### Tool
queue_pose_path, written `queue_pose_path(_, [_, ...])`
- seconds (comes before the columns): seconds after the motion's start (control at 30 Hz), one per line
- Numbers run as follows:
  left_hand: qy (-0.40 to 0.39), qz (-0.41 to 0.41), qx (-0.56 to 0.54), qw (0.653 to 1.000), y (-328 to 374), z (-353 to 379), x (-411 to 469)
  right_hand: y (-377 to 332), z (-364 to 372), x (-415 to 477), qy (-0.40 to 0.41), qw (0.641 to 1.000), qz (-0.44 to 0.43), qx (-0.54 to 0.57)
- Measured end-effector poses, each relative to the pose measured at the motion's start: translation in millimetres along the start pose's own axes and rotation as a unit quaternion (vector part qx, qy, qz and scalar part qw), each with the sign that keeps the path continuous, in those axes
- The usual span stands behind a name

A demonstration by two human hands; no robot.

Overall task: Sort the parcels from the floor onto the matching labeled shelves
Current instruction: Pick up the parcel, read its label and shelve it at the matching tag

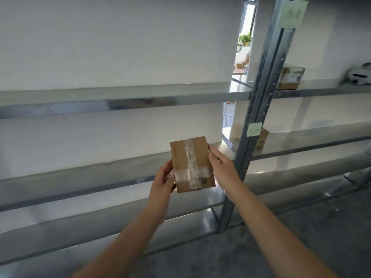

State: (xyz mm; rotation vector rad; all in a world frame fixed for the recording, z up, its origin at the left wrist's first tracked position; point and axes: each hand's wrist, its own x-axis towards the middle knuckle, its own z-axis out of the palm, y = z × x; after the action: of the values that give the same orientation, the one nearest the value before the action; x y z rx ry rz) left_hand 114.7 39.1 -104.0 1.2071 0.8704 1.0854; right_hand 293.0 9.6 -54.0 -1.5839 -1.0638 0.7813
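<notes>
Parcel: small brown cardboard box point(191, 164), held up in mid-air in front of the metal shelving point(124, 97), level with the gap between the middle and lower shelves, touching neither.
Left hand: the left hand point(163, 182) is clamped on the near left edge, thumb on top, fingers wrapped underneath and hidden.
Right hand: and the right hand point(218, 159) is pressed flat against the right side, fingers closed along the far corner. Two-handed hold, box tilted a little.
Weight: looks light to me; both wrists sit relaxed and the box is small.
Stiffness: corrugated card, rigid walls, so squeezing the sides should be safe. Corners will dent if knocked on a shelf lip.
Surface: clear packing tape point(189, 167) crosses the top in a band and a strip. That tape looks slick, so bare cardboard is the better place for fingers.
Best hold: opposite side walls, just as now, or one hand under the base.
Labels: pale green notes on the upright post point(254, 129), writing too blurred to read.
Neighbours: other parcels point(289, 77) already sit on the right-hand shelves, well apart from this one.
</notes>
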Motion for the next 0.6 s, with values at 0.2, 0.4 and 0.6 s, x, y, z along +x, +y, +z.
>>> queue_pose_path(0.2, [0.08,0.013,-0.007,0.997,24.3,-69.4,-10.0,-28.4,70.1,-10.7,-0.041,0.998,-0.045,0.027])
queue_pose_path(0.4, [0.108,0.045,-0.014,0.993,46.4,-99.8,-20.1,-49.3,101.2,-13.3,-0.051,0.996,-0.007,0.076])
queue_pose_path(0.6, [0.105,0.066,-0.034,0.992,73.0,-120.6,-21.7,-76.2,121.6,-1.8,-0.113,0.985,0.004,0.127])
